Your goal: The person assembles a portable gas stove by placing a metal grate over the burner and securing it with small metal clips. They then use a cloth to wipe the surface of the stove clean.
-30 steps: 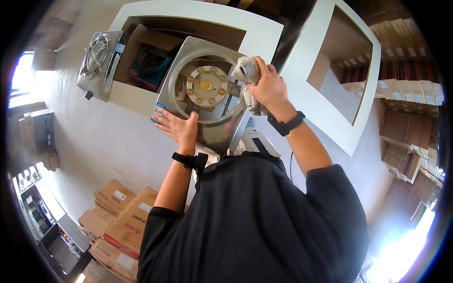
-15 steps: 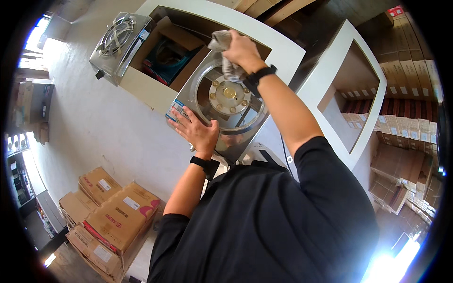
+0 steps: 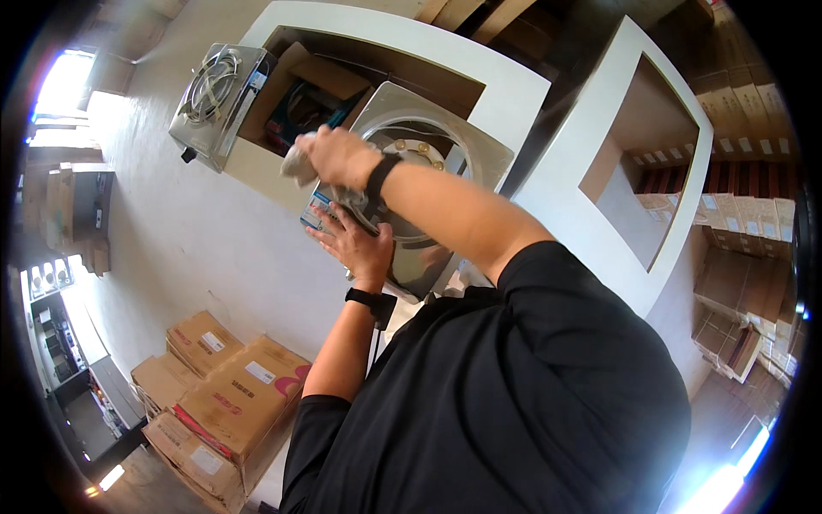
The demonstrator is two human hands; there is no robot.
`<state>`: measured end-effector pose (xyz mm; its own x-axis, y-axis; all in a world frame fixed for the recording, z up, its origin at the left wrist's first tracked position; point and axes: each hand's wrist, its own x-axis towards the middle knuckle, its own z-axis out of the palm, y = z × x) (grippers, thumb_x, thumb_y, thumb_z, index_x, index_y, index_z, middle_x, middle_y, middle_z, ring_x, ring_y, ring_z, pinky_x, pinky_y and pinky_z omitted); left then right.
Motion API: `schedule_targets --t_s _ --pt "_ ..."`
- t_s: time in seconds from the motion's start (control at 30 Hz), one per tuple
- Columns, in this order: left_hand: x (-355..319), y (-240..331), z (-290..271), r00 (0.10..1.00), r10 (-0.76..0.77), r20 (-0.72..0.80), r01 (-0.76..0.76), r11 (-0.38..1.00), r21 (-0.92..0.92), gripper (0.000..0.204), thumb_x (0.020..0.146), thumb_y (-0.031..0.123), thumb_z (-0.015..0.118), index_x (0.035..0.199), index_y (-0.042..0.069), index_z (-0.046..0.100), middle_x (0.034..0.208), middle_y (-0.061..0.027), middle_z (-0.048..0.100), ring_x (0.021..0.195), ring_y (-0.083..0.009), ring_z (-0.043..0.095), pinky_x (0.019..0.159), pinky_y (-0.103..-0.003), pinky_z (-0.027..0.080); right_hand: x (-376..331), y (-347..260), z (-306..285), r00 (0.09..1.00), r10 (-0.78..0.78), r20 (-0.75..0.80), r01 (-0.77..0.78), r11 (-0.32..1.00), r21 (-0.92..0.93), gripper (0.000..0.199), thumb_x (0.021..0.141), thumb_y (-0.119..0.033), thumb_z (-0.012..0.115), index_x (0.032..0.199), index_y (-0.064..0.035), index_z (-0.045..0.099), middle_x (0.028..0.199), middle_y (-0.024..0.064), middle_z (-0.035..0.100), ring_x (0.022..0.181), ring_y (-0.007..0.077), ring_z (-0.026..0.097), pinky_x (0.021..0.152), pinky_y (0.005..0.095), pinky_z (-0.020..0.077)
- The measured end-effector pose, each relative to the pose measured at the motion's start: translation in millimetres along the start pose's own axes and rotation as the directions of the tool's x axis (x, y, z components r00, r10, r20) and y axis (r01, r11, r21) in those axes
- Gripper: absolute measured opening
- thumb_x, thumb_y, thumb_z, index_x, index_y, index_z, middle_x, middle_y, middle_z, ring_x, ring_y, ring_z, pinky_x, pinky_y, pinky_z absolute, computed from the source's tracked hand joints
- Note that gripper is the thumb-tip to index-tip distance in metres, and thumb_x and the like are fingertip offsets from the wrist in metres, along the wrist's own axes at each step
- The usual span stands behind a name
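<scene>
A square metal gas stove (image 3: 488, 158) with a round burner (image 3: 415, 150) sits in front of me, tilted in the view. My right hand (image 3: 338, 160) is closed around a crumpled beige cloth (image 3: 298, 166) at the stove's left edge, above a blue and white sticker (image 3: 318, 210). That forearm crosses over the stove and hides part of the burner and its ring. Just below, my left hand (image 3: 360, 250) lies with fingers spread against the stove's near left corner, holding nothing.
A white counter (image 3: 514, 90) with a rectangular cutout surrounds an open cardboard box (image 3: 338, 79). Left of it sits another metal stove (image 3: 182, 128) with a coiled hose (image 3: 212, 86). Cardboard cartons (image 3: 231, 398) are stacked at lower left. Another white frame (image 3: 591, 116) stands at right.
My right hand has swept the cloth from the stove's far side leftward and nearer, to its left edge. My left hand stays at the same corner.
</scene>
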<state>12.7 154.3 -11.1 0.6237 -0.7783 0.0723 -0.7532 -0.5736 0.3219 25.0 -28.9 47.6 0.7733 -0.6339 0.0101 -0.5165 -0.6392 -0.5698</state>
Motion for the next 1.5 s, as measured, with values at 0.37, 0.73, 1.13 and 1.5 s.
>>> schedule_targets --t_s 0.37,0.73,1.13,1.5 --pt "1.7 -0.5 4.6 1.000 0.004 -0.024 -0.004 1.000 0.020 0.099 0.076 0.036 0.074 0.159 -0.002 0.038 0.170 -0.0281 0.020 0.154 -0.0615 0.010 0.126 -0.063 0.015 -52.9 157.0 -89.7 0.938 0.241 -0.251 -0.244 0.970 0.019 0.065 0.081 -0.024 0.078 0.143 -0.0203 0.058 0.125 0.0231 0.067 0.110 0.0445 0.070 0.096 0.0514 0.0575" --pt "0.9 -8.7 8.2 0.999 0.047 -0.004 -0.047 0.997 0.062 0.100 0.077 0.036 0.072 0.161 -0.003 0.034 0.169 -0.0315 0.017 0.153 -0.0626 0.008 0.127 -0.063 0.011 -248.7 106.2 -92.3 0.872 0.472 -0.129 -0.470 0.882 0.047 0.078 0.079 -0.019 0.080 0.152 -0.0223 0.051 0.120 0.0189 0.061 0.102 0.0436 0.069 0.088 0.0503 0.0582" --pt "2.7 -1.0 6.7 1.000 0.023 0.022 -0.025 0.993 0.112 0.096 0.076 0.031 0.067 0.160 -0.002 0.036 0.171 -0.0277 0.019 0.150 -0.0687 0.010 0.123 -0.068 0.019 -95.8 139.0 -93.4 0.977 0.142 -0.156 -0.153 0.987 -0.057 0.051 0.083 -0.019 0.075 0.133 -0.0220 0.065 0.115 0.0173 0.071 0.104 0.0394 0.072 0.092 0.0474 0.0584" --pt "-0.6 12.7 -6.0 1.000 -0.016 -0.006 0.017 0.990 0.138 0.092 0.078 0.032 0.070 0.155 -0.007 0.040 0.168 -0.0293 0.026 0.158 -0.0478 0.018 0.129 -0.060 0.007 -36.7 62.6 -39.2 0.834 -0.544 0.093 0.511 0.697 -0.503 0.027 0.094 -0.015 0.063 0.119 -0.0207 0.069 0.108 0.0122 0.072 0.098 0.0302 0.076 0.078 0.0397 0.0627"
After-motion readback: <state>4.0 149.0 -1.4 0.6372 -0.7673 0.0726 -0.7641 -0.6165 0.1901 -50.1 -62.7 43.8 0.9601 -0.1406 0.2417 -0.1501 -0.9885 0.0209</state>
